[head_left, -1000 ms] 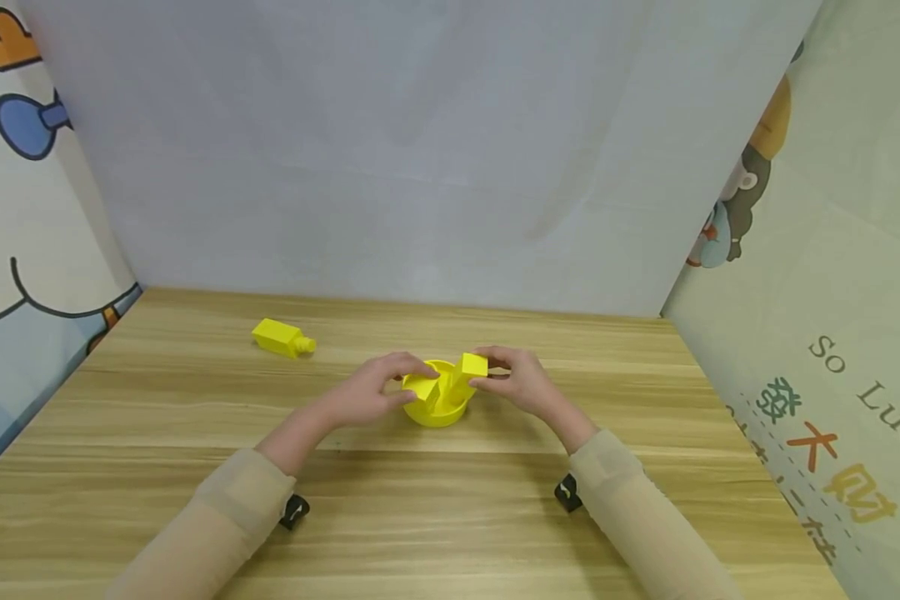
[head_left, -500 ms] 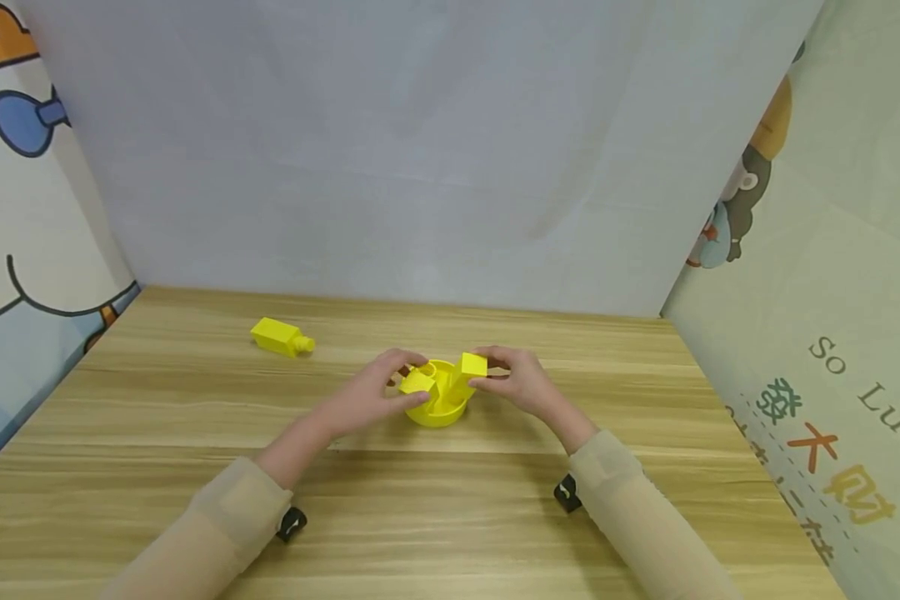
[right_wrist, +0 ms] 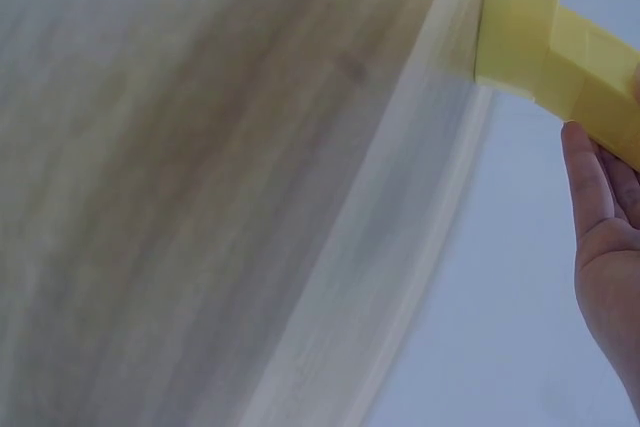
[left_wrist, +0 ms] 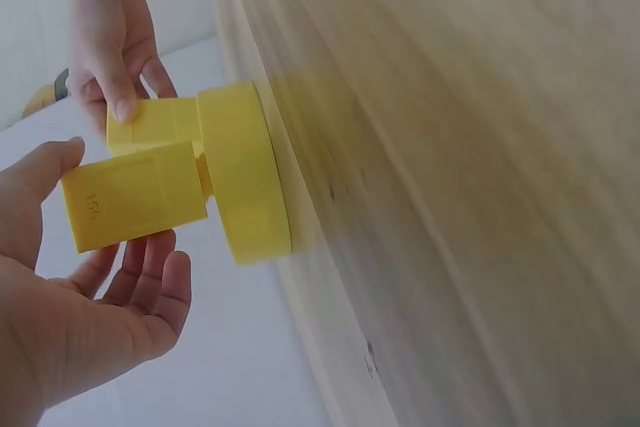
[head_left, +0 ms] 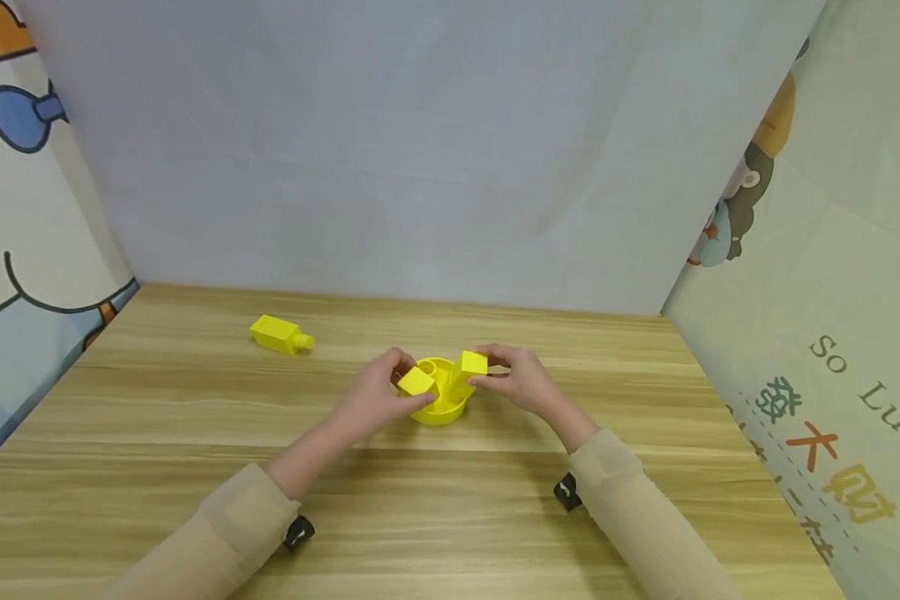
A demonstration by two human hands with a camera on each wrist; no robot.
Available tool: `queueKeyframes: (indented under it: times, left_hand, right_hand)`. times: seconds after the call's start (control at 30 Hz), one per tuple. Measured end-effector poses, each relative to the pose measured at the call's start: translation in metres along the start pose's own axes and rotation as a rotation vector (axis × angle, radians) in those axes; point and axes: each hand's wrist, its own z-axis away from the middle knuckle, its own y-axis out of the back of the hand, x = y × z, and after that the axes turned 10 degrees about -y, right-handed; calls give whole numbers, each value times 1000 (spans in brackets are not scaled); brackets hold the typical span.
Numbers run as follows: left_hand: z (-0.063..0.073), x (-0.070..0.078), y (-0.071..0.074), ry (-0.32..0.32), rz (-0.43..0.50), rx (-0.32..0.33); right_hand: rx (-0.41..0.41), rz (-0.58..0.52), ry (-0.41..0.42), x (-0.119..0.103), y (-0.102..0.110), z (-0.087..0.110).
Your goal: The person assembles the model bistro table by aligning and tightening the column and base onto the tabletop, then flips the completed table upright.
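Farthest left, a yellow bottle-shaped block lies on its side on the wooden table, well apart from both hands. Moving toward the middle, the left hand pinches a yellow square-headed block between thumb and fingers; the left wrist view shows the thumb on one side of that block and the curled fingers just under it, with raised digits on its face that are too small to read surely. This block stands tilted at the left rim of a round yellow base, its lower end going down into the base. The base sits flat on the table, about midway between the two forearms. Just right of it, a second yellow block rises tilted from the base's right side, and the right hand grasps its head with fingertips and thumb. From the right wrist camera only the edge of the base, a slanted yellow piece and part of the palm show, so how firmly those fingers close cannot be told there. Beige sleeves cover both forearms.
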Motion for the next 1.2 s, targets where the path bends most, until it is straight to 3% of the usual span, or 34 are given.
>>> queueKeyframes:
  times: [0.17, 0.4, 0.63, 0.9, 1.07, 1.2]
  left_hand:
    - [-2, -3, 7, -40, 1, -30]
    - [-8, -12, 17, -151, -51, -106]
    - [-13, -20, 28, -195, -28, -161]
    - [-19, -29, 38, -282, -23, -268]
    - [-20, -29, 37, -275, -17, -279]
    - [-17, -26, 31, -176, 24, -228]
  right_hand:
    - [1, -2, 7, 0, 0, 0]
    - [5, 10, 19, -1, 0, 1]
    - [4, 5, 14, -1, 0, 1]
    - [-3, 29, 5, -2, -1, -1]
    - [-2, 31, 4, 0, 0, -1]
    - [0, 31, 24, -1, 1, 0]
